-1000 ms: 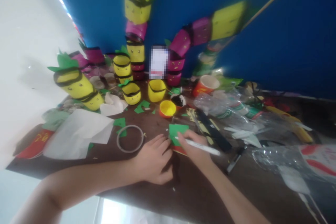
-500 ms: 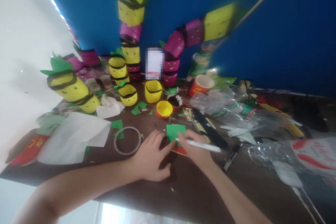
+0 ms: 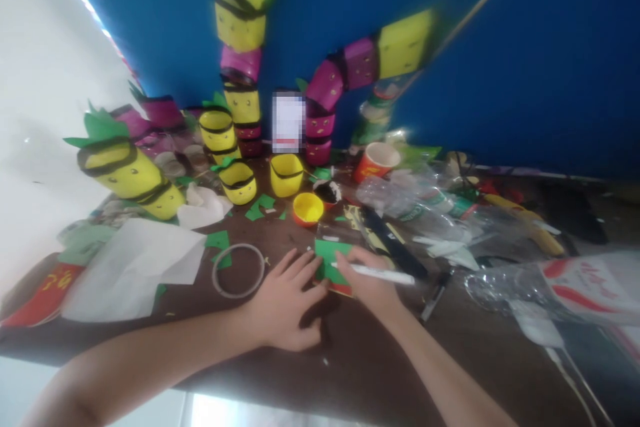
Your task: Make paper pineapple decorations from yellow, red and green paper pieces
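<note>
My right hand is closed around a white marker pen, its tip at the surface of a small green sheet. Red and pale edges show beneath the sheet's lower side. At the sheet's left edge lies my left hand, fingers spread, with its fingertips touching that edge. Left of this hand sits a roll of clear tape. A dark marker rests on the table to the right of my right hand.
Yellow cups with drawn faces stand behind, near a small yellow bowl. White paper and a flattened red cup lie left. Clear plastic bottles and a larger bottle crowd the right.
The view has shifted slightly, so most things appear a little further left. The pen tip has moved slightly on the green sheet, and my left index finger has shifted towards its lower edge.
</note>
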`<state>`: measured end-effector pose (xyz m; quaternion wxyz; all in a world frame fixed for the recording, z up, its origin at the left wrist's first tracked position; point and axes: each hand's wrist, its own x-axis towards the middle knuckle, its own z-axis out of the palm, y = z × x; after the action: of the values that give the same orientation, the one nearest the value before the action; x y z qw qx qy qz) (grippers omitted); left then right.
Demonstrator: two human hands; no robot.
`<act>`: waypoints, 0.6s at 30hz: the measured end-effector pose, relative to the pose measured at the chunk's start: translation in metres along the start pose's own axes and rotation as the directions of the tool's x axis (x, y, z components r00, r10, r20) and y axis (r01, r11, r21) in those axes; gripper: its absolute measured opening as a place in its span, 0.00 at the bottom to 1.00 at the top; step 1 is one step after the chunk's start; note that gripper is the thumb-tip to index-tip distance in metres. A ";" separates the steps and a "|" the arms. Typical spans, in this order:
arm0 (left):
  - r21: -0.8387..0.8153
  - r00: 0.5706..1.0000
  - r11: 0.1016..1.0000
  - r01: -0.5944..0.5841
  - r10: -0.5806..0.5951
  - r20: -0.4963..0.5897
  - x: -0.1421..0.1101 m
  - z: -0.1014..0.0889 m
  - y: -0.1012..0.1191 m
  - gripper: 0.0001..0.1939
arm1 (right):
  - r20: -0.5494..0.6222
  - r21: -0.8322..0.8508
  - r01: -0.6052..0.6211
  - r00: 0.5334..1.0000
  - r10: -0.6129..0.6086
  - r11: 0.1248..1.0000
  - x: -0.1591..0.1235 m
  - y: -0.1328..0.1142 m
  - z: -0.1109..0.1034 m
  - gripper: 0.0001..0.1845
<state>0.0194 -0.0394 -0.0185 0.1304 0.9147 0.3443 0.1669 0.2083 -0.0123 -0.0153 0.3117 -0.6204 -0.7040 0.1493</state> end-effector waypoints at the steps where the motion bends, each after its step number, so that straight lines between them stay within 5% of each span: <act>1: -0.001 1.000 1.000 0.000 0.000 0.001 0.000 0.000 0.000 0.27 | -0.007 0.001 -0.009 1.000 0.009 1.000 0.000 0.000 0.000 0.20; 18: -0.011 1.000 1.000 -0.010 0.010 0.019 0.001 0.000 -0.001 0.29 | -0.076 0.016 -0.125 0.989 0.126 0.992 0.003 0.003 0.003 0.19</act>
<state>0.0194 -0.0374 -0.0182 0.1376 0.9172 0.3376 0.1608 0.2085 -0.0081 -0.0183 0.3319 -0.6670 -0.6502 0.1488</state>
